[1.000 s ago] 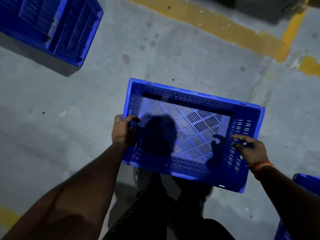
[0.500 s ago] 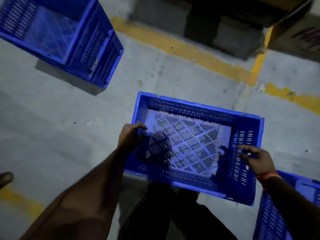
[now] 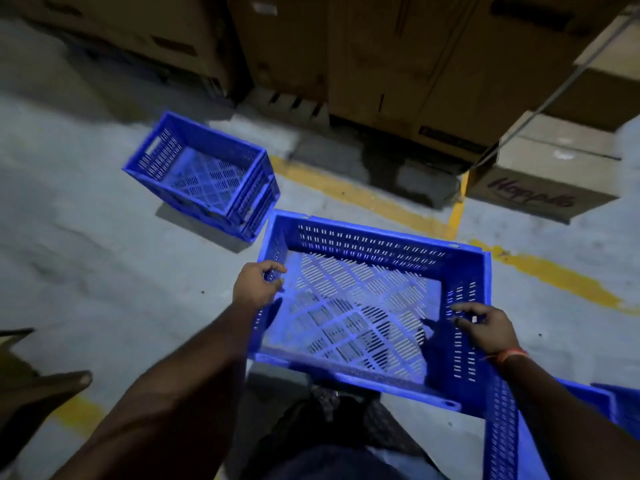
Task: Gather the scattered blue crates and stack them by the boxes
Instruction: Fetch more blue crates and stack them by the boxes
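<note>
Since earlier frame: view swung up, cardboard boxes now fill top; floor crate shifted toward centre-left, ahead of held crate.

Risks, my guess: held crate carried at waist height, w/ third crate low at right; could clip either crate while setting down. Dim light hides footing.

Materials: rigid blue plastic, slotted walls, diamond-lattice base; rough concrete floor, worn yellow lines.

Grip: left hand curled over left rim; right hand clamped on right wall.

Held crate right of floor crate, boxes behind
</note>
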The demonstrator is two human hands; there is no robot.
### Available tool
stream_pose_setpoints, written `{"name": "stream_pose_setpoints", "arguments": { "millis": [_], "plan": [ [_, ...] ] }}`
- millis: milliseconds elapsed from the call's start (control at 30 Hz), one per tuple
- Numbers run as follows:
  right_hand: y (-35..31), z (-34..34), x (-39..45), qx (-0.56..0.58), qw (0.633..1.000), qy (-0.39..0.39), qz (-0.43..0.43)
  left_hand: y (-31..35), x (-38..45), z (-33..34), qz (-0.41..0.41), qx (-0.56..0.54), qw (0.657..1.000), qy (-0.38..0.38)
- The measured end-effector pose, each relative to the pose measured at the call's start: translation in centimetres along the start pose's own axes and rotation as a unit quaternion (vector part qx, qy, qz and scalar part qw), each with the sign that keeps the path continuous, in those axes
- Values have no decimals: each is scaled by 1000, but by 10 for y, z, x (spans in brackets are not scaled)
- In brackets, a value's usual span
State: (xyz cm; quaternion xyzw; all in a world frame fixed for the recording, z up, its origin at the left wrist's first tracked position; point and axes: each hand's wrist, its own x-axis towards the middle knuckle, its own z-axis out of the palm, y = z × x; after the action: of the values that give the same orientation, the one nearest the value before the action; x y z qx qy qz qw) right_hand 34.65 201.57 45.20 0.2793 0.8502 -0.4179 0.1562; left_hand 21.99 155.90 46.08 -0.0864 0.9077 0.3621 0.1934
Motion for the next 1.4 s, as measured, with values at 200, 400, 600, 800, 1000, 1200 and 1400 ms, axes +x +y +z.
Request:
{"name": "stream_pose_setpoints", "arguments": {
  "millis": [200,400,600,800,1000,1200,1400],
  "plan": [
    [-42,13,-6,29,998,-15,-57,2,-31,-52,-19,44,997,54],
    [-82,40,12,12,994,-52,-97,-24,-53,-86,-46,23,993,104],
    [-155,87,24,-18,986,-80,-145,-80,-60,-133,-102,-33,983,152],
    [-243,179,39,-24,980,-112,-164,-156,-42,-214,-133,-75,971,183],
    [-340,284,31,-20,975,-117,-189,-245,-12,-327,-132,-82,972,176],
    [-430,361,22,-7,975,-104,-197,-293,39,-421,-115,-71,975,174],
    [-510,398,69,0,983,-64,-173,-310,138,-475,-104,-40,979,172]
  ]
}}
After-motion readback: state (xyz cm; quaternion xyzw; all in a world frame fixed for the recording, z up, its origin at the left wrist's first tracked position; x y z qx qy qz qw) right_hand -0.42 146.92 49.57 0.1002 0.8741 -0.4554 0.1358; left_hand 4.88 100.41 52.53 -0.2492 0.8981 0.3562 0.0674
